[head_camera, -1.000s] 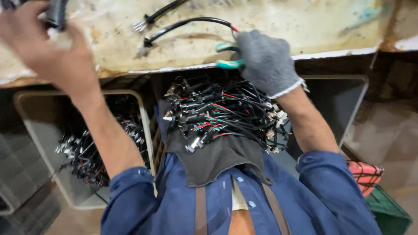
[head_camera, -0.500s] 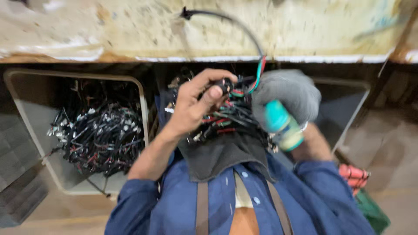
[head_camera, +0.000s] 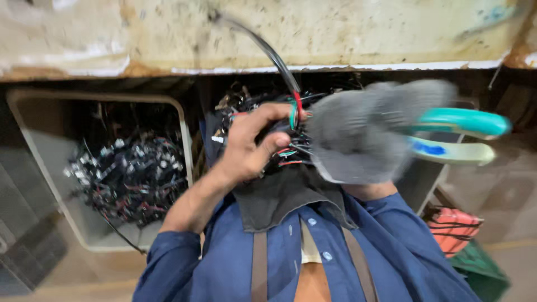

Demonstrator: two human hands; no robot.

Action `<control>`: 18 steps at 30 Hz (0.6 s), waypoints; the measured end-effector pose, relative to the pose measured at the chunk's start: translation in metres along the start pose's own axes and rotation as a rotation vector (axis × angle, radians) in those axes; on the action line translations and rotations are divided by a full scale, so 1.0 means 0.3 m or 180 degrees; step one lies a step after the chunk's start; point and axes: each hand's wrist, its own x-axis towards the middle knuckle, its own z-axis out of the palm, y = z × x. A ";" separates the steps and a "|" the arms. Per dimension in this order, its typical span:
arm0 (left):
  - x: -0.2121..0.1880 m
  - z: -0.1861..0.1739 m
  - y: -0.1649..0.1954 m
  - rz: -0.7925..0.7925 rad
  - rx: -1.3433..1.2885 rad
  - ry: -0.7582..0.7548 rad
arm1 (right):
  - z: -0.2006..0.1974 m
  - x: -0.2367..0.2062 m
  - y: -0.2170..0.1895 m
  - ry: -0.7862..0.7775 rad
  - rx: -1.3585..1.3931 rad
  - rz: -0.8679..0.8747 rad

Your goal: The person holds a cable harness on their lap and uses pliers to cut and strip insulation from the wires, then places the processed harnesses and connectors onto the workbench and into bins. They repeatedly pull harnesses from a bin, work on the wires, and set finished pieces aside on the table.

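Note:
My bare left hand (head_camera: 254, 145) pinches the end of a black cable (head_camera: 268, 50) with red and green wires, just above a heap of wired parts (head_camera: 279, 151) lying in my dark apron. The cable arcs up onto the worn bench top (head_camera: 335, 33). My right hand (head_camera: 363, 131), in a grey knit glove and blurred, grips a pair of pliers with teal and pale handles (head_camera: 461, 137) that point to the right. The two hands almost touch at the cable end.
A beige bin (head_camera: 33, 168) at the left holds several black wired parts (head_camera: 128, 176). Another bin edge shows at the right (head_camera: 436, 184). An orange-red object (head_camera: 453, 226) and a green crate (head_camera: 481, 274) sit at the lower right.
My left hand came down from the bench top and took the cable end over the apron. My right hand lifted the pliers off the bench and swung them to the right.

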 end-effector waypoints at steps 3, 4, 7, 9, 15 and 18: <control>0.008 0.018 0.026 0.0162 -0.0094 -0.0101 | 0.005 -0.030 0.051 -0.0261 0.0197 0.0430; 0.014 0.031 0.034 0.0126 -0.0167 -0.0093 | 0.000 -0.014 0.066 -0.0388 0.0217 0.0539; 0.024 0.058 0.044 0.0193 -0.1015 -0.0309 | 0.008 0.076 0.082 -0.0186 0.0163 0.0456; 0.020 0.059 0.040 0.0282 -0.0194 -0.0909 | -0.019 0.197 0.060 0.0494 -0.0219 -0.0346; 0.049 -0.060 0.150 -0.0027 0.3011 -0.1815 | -0.138 0.525 0.058 -0.0563 -0.3614 -0.2154; 0.155 -0.158 0.263 0.0112 0.3137 -0.1540 | -0.154 0.493 0.092 -0.0641 -0.4305 -0.2009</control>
